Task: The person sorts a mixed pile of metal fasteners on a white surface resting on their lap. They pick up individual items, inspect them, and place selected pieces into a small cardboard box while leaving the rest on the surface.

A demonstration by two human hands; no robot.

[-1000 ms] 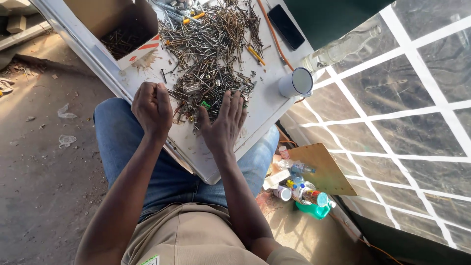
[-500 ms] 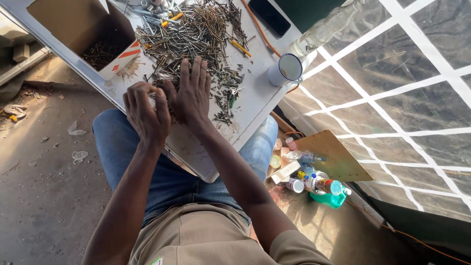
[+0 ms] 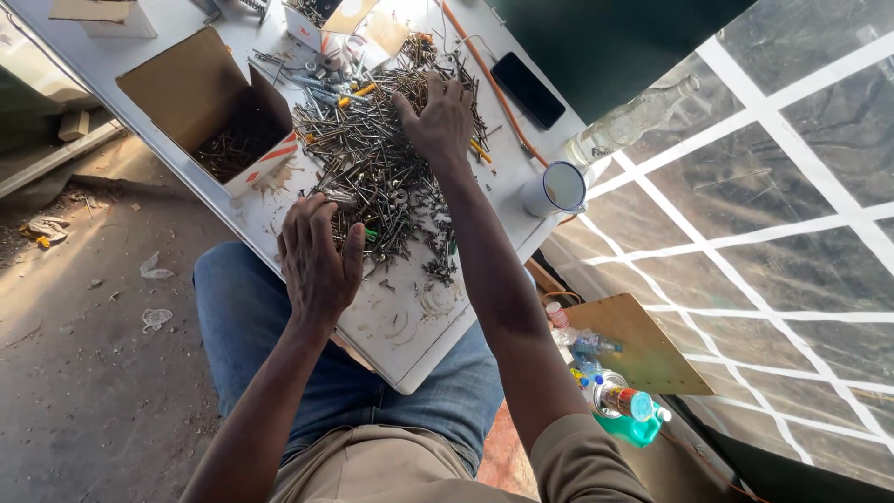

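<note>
The pile of nails is lying spread across the white tabletop, beside a cardboard box. The right hand is pressing flat on the pile's far side, grip spread. The left hand is resting at its near edge, fingers loosely open, pinching nothing.

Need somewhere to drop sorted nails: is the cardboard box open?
Open: the cardboard box has no lid on, and nails show inside.

Nail pile on board, box left

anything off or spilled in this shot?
Mostly the screws: a loose heap spread over the white table, not in the open box. The right hand rests on the heap's far side, the left hand at its near edge. Nothing looks damaged.
</note>
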